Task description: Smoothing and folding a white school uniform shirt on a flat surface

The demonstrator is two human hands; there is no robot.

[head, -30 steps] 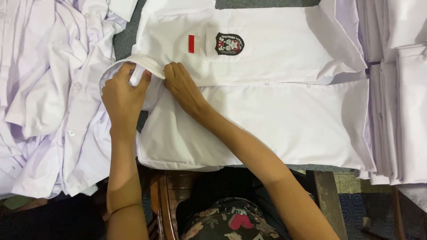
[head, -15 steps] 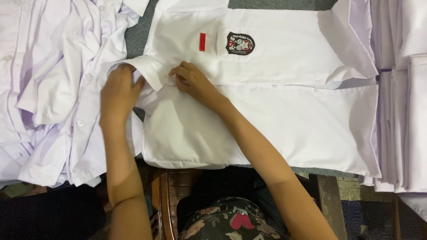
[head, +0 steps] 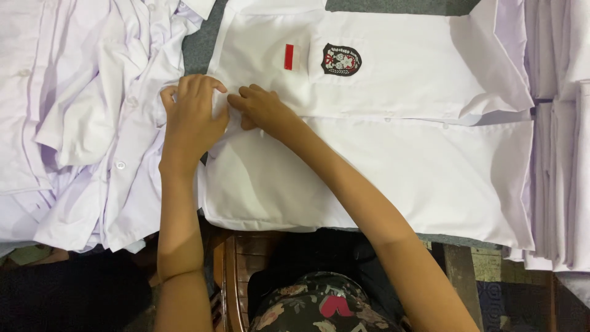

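A white school shirt (head: 393, 166) lies flat on the grey table (head: 200, 52), its long axis running side to side, collar end towards the loose pile of white shirts (head: 80, 129) and hem towards the folded stack (head: 562, 141) on the other side. Its chest pocket carries a dark crest badge (head: 341, 59), with a small red patch (head: 289, 56) just beside it.

Both hands meet at the shirt's collar end. The left hand (head: 193, 117) lies palm down, fingers curled together over the fabric. The right hand (head: 261, 110) pinches cloth just beside it. What the fingertips grip is hidden beneath them. The shirt's top edge is cut off.
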